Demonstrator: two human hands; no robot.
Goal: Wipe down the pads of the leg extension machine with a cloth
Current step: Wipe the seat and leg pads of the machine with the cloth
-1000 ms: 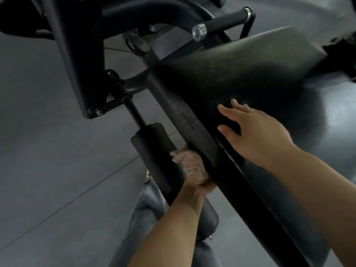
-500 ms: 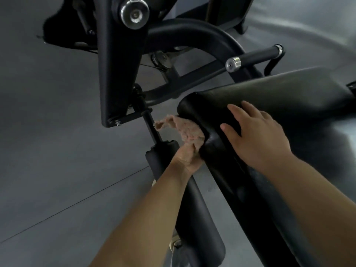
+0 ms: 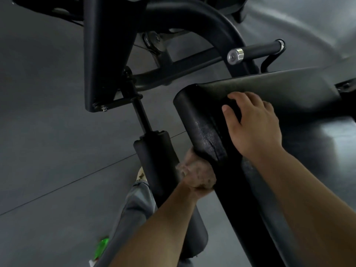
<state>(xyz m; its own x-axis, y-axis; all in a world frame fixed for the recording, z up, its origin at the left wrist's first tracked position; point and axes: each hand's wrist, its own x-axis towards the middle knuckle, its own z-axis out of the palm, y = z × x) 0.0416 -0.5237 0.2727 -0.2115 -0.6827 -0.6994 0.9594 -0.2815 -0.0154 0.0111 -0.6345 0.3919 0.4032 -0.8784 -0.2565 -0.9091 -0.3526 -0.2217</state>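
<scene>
A dark grey gym floor (image 3: 48, 151) fills the left of the frame. At lower centre, left hand (image 3: 196, 186) fingers clench a pinkish cloth (image 3: 198, 173) against the black seat pad (image 3: 210, 135) edge, beside the roller pad (image 3: 159, 160). Right hand (image 3: 254, 124) rests flat, fingers spread, on the pad. No readable writing.

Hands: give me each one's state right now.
Left hand: closed on the cloth, pressing it against the seat pad edge.
Right hand: open, holding nothing, resting on the seat pad.

Narrow gap between roller pad (image 3: 154, 160) and seat pad (image 3: 202, 122), seemingly cloth-filled.
</scene>
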